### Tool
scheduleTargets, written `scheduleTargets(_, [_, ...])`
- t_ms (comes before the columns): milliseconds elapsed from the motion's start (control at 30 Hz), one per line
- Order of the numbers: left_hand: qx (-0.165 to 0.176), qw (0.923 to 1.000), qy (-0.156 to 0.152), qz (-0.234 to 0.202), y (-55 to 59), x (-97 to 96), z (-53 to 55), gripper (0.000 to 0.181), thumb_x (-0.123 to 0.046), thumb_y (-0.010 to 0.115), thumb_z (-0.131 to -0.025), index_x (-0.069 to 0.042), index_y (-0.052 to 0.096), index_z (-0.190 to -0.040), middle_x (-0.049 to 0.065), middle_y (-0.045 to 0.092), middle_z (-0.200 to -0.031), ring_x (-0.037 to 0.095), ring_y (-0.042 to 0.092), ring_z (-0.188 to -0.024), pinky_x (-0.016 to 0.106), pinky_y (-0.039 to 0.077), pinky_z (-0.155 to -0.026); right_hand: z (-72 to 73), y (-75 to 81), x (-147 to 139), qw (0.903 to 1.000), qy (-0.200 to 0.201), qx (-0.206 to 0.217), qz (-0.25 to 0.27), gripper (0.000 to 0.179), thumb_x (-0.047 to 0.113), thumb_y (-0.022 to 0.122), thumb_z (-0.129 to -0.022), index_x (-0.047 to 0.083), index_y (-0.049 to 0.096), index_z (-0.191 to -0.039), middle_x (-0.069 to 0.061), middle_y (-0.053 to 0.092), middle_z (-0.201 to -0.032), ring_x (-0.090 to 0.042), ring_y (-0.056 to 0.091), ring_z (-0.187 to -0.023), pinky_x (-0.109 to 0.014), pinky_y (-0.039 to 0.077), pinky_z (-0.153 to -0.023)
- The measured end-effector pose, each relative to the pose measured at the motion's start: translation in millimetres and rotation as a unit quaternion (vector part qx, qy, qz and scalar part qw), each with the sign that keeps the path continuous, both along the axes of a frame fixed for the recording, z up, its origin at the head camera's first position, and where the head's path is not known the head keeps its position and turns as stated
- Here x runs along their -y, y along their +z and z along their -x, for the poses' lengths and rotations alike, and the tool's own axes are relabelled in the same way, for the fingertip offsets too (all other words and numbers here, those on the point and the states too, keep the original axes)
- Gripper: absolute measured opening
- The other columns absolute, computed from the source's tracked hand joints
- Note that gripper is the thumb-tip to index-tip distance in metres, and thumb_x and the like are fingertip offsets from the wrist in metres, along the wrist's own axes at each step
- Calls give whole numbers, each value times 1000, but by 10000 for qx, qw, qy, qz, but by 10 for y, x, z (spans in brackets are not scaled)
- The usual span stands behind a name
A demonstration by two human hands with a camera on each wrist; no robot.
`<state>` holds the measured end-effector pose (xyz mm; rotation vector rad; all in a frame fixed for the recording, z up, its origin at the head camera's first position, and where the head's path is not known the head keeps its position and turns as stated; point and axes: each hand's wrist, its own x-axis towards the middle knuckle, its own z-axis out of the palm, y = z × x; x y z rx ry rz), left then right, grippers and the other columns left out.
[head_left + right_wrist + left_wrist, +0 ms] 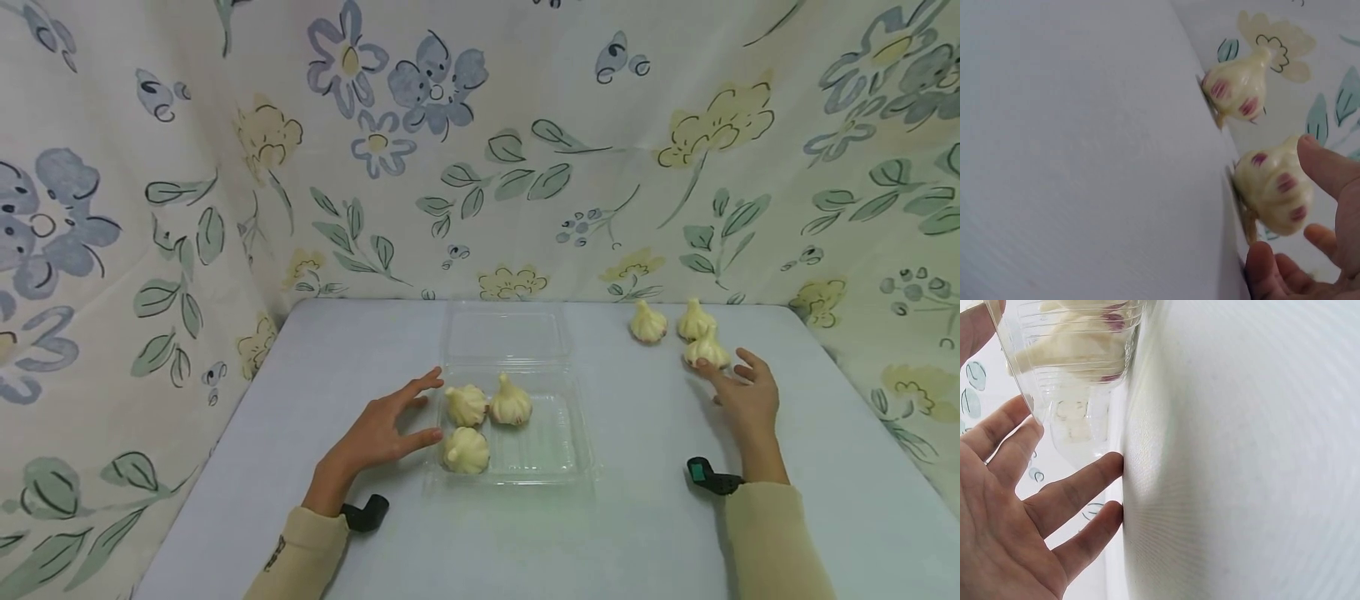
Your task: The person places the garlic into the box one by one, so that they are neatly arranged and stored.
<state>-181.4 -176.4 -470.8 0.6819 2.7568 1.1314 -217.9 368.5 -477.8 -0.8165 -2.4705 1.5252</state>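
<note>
A clear plastic clamshell box [551, 437] lies with its lid folded back. Three garlic bulbs sit inside: one front left [467, 452], one behind it [467, 406], and one at the back middle [512, 404]. My left hand [378, 432], fingers spread, rests at the box's left edge; in the left wrist view two fingertips [1110, 464] meet the tabletop. On the right, my right hand [750, 400] reaches to the nearest loose garlic bulb [707, 350]. The thumb [1322, 164] is against or very near that bulb [1275, 187], the other fingers apart from it.
Two more garlic bulbs stand at the back right, one just behind the nearest bulb [696, 321] and one to its left [648, 323]. The open lid [506, 333] lies toward the back of the white table [360, 342]. Flowered cloth [480, 167] hangs behind.
</note>
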Motion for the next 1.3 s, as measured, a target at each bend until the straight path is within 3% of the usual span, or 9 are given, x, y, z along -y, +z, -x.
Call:
scheduleTargets(167, [-20, 10000, -8, -11, -1, 1, -2, 86, -51, 75, -89, -34, 31, -161, -13, 49, -156, 28, 61, -133, 68, 35, -114, 35, 18, -170, 9952, 849, 128, -461, 100, 64, 65, -90, 16, 18, -164, -30, 28, -161, -3, 58, -71, -21, 52, -60])
scheduleTargets(333, [-29, 10000, 2, 20, 2, -3, -3, 86, -48, 76, -89, -34, 30, -161, -12, 49, -156, 28, 61, -133, 67, 35, -114, 81, 5, -327, 9883, 1359, 229, -654, 96, 65, 65, -90, 19, 23, -163, -28, 32, -159, 6, 55, -80, -24, 53, -62])
scheduleTargets(533, [-32, 10000, 6, 44, 3, 3, -5, 86, -51, 75, -89, -37, 29, -161, -12, 49, -156, 28, 61, -133, 67, 36, -114, 134, -18, -451, 9803, 1847, 277, -643, 89, 65, 63, -92, 26, 26, -163, -26, 30, -159, 3, 55, -84, -27, 50, -60])
scheduleTargets(800, [-21, 10000, -24, 5, 7, -8, -1, 87, -49, 76, -89, -33, 30, -161, -11, 50, -156, 29, 61, -133, 67, 35, -114, 200, -15, -545, 9730, 2198, 193, -681, 88, 61, 64, -93, 27, 23, -164, -23, 33, -154, 0, 58, -80, -28, 48, -56])
scheduleTargets(1100, [-62, 10000, -33, 34, 25, -16, -15, 85, -48, 75, -90, -41, 27, -160, -8, 50, -156, 30, 61, -132, 69, 36, -112, 241, 7, -582, 9641, 2564, 259, -638, 85, 56, 63, -96, 29, 19, -164, -25, 29, -157, -1, 58, -84, -28, 47, -58])
scheduleTargets(1300, [-117, 9999, -8, 78, 18, -22, -9, 85, -46, 76, -90, -31, 31, -161, -8, 48, -158, 30, 62, -132, 68, 37, -112, 266, 9, -570, 9627, 2586, 365, -704, 90, 59, 63, -95, 25, 17, -165, -21, 30, -155, -1, 57, -86, -28, 47, -61])
